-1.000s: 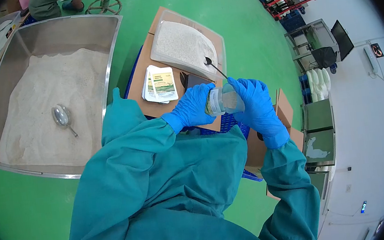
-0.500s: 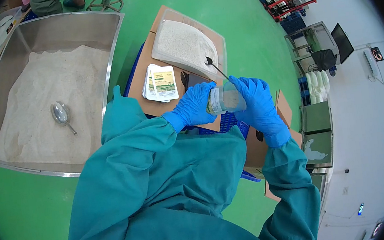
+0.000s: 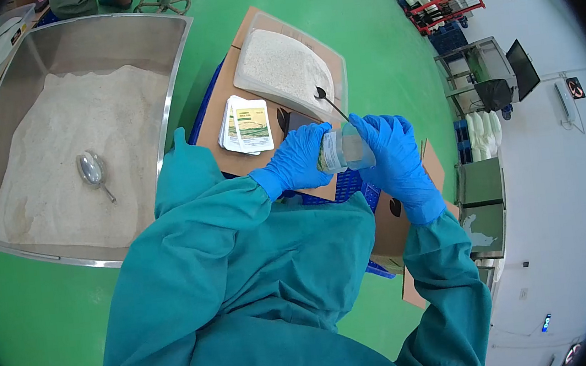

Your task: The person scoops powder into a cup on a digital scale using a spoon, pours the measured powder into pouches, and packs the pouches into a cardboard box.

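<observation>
A clear jar [image 3: 348, 150] with a label lies sideways between my two blue-gloved hands. My left hand [image 3: 300, 159] is wrapped round its labelled end. Around the other end curl the fingers of my right hand [image 3: 391, 155], which hide the jar's rim or lid. Just beyond the hands, a dark spoon [image 3: 327, 98] rests in a clear bin of pale granules [image 3: 281, 70], its handle reaching toward my right hand. Beside the bin, a stack of printed labels [image 3: 252, 126] sits on cardboard [image 3: 230, 162].
At the left stands a large metal tub [image 3: 176, 59] of pale powder, with a metal scoop [image 3: 93, 172] on the powder. An open cardboard box [image 3: 389, 230] is under my right forearm. Part of another person [image 3: 74, 4] shows at the top left.
The view has shifted slightly. Both hands keep their hold on the jar, with hardly any movement.
</observation>
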Tool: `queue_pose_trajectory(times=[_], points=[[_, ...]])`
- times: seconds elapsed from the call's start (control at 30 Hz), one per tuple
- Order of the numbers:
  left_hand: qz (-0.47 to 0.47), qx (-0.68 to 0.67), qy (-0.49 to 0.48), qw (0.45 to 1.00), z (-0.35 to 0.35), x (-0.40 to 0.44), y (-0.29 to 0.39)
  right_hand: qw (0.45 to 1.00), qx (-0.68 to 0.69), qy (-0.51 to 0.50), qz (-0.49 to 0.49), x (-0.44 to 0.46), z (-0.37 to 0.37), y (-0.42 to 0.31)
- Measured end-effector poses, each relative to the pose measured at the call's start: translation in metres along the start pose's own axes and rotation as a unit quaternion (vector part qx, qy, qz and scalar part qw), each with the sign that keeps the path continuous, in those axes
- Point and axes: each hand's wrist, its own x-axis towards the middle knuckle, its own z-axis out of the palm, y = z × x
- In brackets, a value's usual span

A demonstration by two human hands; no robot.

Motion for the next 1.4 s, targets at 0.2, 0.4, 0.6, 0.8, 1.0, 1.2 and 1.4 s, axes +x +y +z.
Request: queue_pose_trajectory(times=[0.2,0.4,0.6,0.8,1.0,1.2,1.4], points=[[0.000,-0.004,0.006,1.000,0.000,0.001,-0.001,1.000,-0.014,-0.020,-0.006,0.004,-0.005,-0.003],[0.008,-0.009,0.033,0.999,0.000,0.002,-0.002,0.999,-0.037,-0.008,-0.030,0.010,-0.014,-0.008],[-0.005,-0.011,0.025,1.000,-0.002,0.001,-0.002,0.995,-0.084,-0.010,-0.045,0.014,-0.019,-0.011],[-0.012,-0.047,0.005,0.999,-0.015,0.002,0.007,0.996,0.082,0.026,0.031,-0.007,0.007,0.004],[0.012,-0.119,0.019,0.993,-0.010,0.004,-0.004,0.769,0.578,0.170,0.213,-0.026,0.063,0.008],[0.013,-0.062,0.068,0.996,-0.014,0.009,-0.009,0.688,0.614,0.256,0.291,-0.004,0.129,0.049],[-0.057,-0.074,0.071,0.993,-0.018,0.022,-0.031,0.662,0.621,0.313,0.279,0.062,0.190,0.083]])
